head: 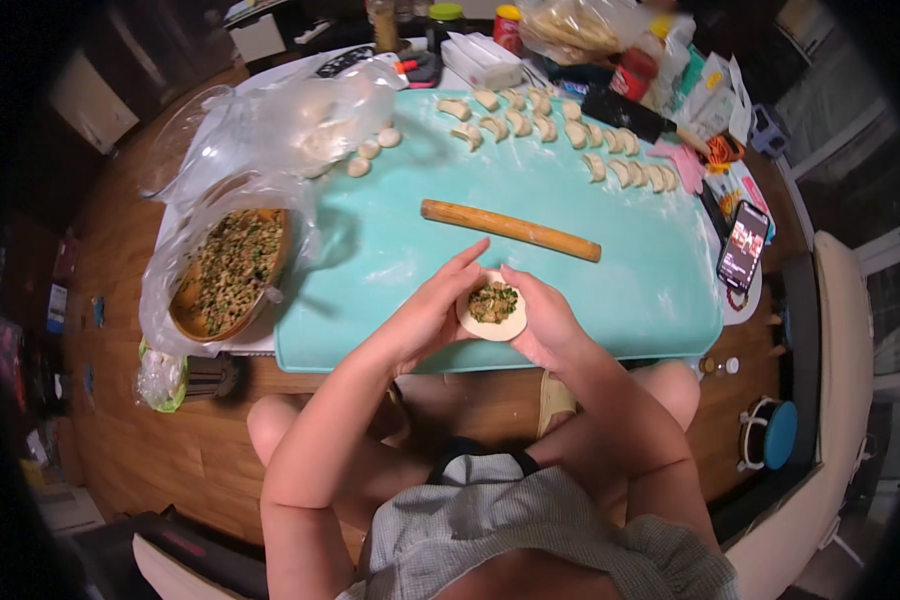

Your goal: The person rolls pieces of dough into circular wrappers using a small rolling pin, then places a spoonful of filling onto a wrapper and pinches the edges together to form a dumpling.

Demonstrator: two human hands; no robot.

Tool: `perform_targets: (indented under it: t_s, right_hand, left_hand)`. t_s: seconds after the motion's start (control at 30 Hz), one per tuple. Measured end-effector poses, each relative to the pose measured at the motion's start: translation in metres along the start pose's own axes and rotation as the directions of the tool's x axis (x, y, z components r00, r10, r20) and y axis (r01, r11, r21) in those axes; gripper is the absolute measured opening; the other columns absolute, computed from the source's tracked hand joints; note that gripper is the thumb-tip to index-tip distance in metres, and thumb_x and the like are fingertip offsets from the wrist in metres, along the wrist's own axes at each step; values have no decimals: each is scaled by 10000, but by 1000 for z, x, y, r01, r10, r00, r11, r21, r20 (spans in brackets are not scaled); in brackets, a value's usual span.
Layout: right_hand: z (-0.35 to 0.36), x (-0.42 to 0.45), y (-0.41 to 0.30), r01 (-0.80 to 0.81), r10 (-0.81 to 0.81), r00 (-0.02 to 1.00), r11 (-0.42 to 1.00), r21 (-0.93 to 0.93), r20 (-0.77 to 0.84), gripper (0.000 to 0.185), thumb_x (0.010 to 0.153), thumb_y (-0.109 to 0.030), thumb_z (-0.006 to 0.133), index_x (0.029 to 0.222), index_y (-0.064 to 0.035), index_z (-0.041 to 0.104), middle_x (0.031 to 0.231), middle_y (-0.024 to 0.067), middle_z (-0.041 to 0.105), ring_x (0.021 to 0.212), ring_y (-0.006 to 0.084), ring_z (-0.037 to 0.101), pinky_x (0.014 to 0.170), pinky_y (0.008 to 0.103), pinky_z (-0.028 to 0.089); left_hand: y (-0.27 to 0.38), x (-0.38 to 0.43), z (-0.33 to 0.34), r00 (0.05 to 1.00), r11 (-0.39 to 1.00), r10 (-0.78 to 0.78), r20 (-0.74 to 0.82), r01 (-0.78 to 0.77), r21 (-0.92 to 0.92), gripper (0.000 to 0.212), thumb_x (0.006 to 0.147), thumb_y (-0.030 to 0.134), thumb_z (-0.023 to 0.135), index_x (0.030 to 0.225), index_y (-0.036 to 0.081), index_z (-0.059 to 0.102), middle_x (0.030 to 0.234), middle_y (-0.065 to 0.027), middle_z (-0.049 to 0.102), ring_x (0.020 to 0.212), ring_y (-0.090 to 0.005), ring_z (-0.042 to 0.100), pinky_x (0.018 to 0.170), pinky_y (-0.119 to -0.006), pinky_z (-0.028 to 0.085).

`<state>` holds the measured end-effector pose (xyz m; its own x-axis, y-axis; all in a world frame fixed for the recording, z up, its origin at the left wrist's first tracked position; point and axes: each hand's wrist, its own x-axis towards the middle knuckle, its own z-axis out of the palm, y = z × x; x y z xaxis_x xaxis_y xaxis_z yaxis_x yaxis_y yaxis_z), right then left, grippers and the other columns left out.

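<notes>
A round dough wrapper (487, 331) lies flat between my hands above the near edge of the teal mat (390, 315). Chopped meat-and-greens filling (493, 302) is heaped in its middle, and the wrapper is unfolded. My left hand (442, 300) holds the wrapper's left side, with one finger stretched out past it. On the right side, my right hand (544, 311) grips the rim, thumb near the top. Just beyond my hands rests a wooden rolling pin (510, 229). To the left stands a bowl of filling (232, 262), partly wrapped in a clear plastic bag.
Several folded dumplings (521, 121) sit in rows at the mat's far right. Dough balls (358, 166) lie beside a plastic bag (270, 127) at far left. A cleaver (622, 112), a pink glove (682, 166) and a lit phone (744, 244) line the right side.
</notes>
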<state>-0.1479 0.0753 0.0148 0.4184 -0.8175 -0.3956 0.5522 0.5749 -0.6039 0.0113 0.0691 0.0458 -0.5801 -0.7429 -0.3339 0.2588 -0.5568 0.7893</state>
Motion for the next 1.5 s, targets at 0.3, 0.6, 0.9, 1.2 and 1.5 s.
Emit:
perform_targets:
  t_s: [0.3, 0.6, 0.9, 1.2, 1.5]
  right_hand:
    - [-24, -11, -15, 35, -56, 990, 986, 162, 126, 453, 974, -276, 272, 1258, 49, 411, 1216, 146, 505, 1061, 252, 538, 873, 415, 461]
    - [-21, -24, -18, 5, -39, 988, 976, 216, 152, 496, 964, -292, 218, 1308, 48, 326, 1326, 212, 396, 1179, 319, 448, 1011, 444, 348]
    - [-16, -28, -16, -37, 8, 984, 986, 163, 176, 486, 945, -258, 270, 1296, 74, 324, 1279, 245, 427, 1159, 349, 467, 981, 427, 394]
    - [-20, -29, -16, -16, -2, 988, 993, 114, 153, 449, 938, -213, 313, 1256, 100, 363, 1226, 266, 467, 1114, 361, 501, 951, 426, 421]
    - [-21, -26, -22, 5, -15, 992, 996, 84, 129, 456, 940, -231, 338, 1244, 108, 372, 1207, 271, 481, 1084, 350, 527, 933, 430, 436]
  left_hand:
    - [-29, -5, 26, 966, 945, 254, -52, -237, 226, 873, 728, -179, 473, 1438, 146, 82, 1289, -132, 351, 1117, -195, 505, 881, -309, 491]
    - [-59, 11, 15, 426, -77, 853, 301, -468, 881, 512, 610, -26, 760, 1082, 82, 595, 1098, -96, 444, 750, -141, 514, 546, -235, 438]
    - [-63, 14, 2, 147, -687, 649, 746, -308, 658, 253, 652, 82, 634, 886, 156, 695, 1044, 68, 555, 814, -122, 458, 630, -237, 357]
    - [-63, 13, -2, 175, -719, 597, 783, -318, 618, 280, 658, 111, 632, 933, 113, 681, 1067, 74, 595, 837, -104, 485, 651, -248, 350]
    - [-63, 4, 3, 263, -700, 520, 813, -413, 582, 208, 612, 116, 746, 811, 124, 683, 992, 76, 622, 707, -96, 468, 632, -258, 316]
